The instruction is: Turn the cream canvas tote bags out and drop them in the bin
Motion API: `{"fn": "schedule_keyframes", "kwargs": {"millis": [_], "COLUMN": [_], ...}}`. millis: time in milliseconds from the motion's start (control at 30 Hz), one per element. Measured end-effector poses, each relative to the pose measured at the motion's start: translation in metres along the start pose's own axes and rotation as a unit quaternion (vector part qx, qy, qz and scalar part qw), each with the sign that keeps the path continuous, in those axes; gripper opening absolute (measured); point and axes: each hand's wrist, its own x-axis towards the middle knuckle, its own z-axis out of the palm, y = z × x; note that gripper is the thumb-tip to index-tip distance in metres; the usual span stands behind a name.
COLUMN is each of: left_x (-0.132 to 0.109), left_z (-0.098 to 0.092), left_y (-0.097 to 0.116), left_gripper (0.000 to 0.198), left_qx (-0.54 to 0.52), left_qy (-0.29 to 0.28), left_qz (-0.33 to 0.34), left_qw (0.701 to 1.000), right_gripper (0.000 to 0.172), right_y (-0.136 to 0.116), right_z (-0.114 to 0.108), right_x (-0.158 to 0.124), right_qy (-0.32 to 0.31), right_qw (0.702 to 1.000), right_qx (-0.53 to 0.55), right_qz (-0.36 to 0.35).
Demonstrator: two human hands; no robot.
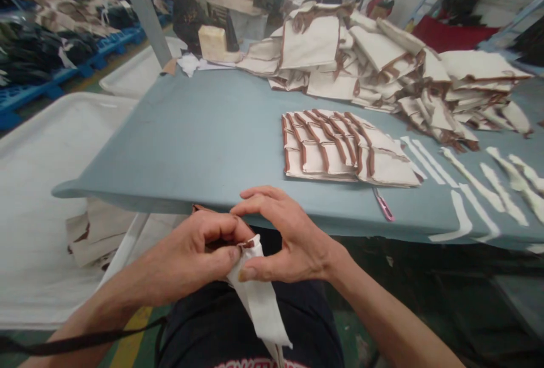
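In front of my lap, my left hand (pixel 199 255) pinches a white cloth piece with brown edging (pixel 266 306) between thumb and bent fingers. Its loose end hangs down over my dark clothing. My right hand (pixel 289 232) is beside it on the right, fingers stretched out and apart from the thumb. That thumb lies against the cloth near its upper end. Part of the piece is hidden behind both hands. Beyond them on the table (pixel 182 136) lie overlapping rows of folded white pieces with brown edges (pixel 335 150). A small pink-handled tool (pixel 385 206) lies near the table edge.
A large heap of white pieces with brown trim (pixel 314 45) covers the table's back right. Several white strips (pixel 463 209) lie at the right. White bins (pixel 38 198) stand at the left, one holding cloth pieces (pixel 102 229). A grey post (pixel 144 11) rises behind.
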Motion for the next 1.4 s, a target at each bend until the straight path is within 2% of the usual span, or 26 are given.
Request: {"fn": "schedule_keyframes", "kwargs": {"millis": [133,267,400,533,633,800,1000,1133,1300,1400], "left_x": [-0.001,-0.001,-0.002,0.000,0.003,0.006,0.003,0.000,-0.001,0.000], "left_z": [0.006,0.012,0.014,0.017,0.019,0.020,0.021,0.024,0.026,0.017], "left_y": [0.000,-0.001,-0.002,-0.005,-0.008,-0.008,-0.006,-0.005,-0.005,-0.007], "left_gripper": [0.021,0.018,0.019,0.012,0.012,0.015,0.015,0.014,0.007,0.003], "left_qx": [0.014,0.016,-0.031,-0.131,-0.160,-0.050,0.043,0.063,0.006,-0.054], "left_qy": [0.042,0.070,0.066,0.048,0.049,0.081,0.097,0.114,0.135,0.090], "left_qz": [0.022,0.045,0.060,0.034,0.014,0.025,0.066,0.071,0.046,0.013], "left_qw": [0.999,0.996,0.996,0.990,0.986,0.995,0.992,0.989,0.990,0.994], "right_gripper": [0.042,0.048,0.053,0.048,0.040,0.012,0.025,0.028,0.027,0.026], "right_y": [0.011,0.010,0.002,-0.005,-0.006,-0.010,-0.014,-0.015,-0.018,-0.016], "right_z": [-0.008,-0.011,-0.008,-0.009,-0.012,-0.019,-0.024,-0.022,-0.019,-0.019], "right_x": [0.007,0.010,0.012,0.005,-0.004,-0.011,-0.002,-0.001,-0.002,-0.003], "right_qy": [-0.054,-0.088,-0.120,-0.115,-0.105,-0.128,-0.160,-0.147,-0.123,-0.127], "right_qw": [0.998,0.996,0.988,0.980,0.986,0.979,0.969,0.970,0.977,0.977], "right_qx": [-0.010,0.004,0.093,0.155,0.108,-0.013,-0.056,-0.063,-0.062,-0.040], "right_qz": [-0.006,-0.006,0.007,0.043,0.070,0.158,0.182,0.182,0.163,0.167]}}
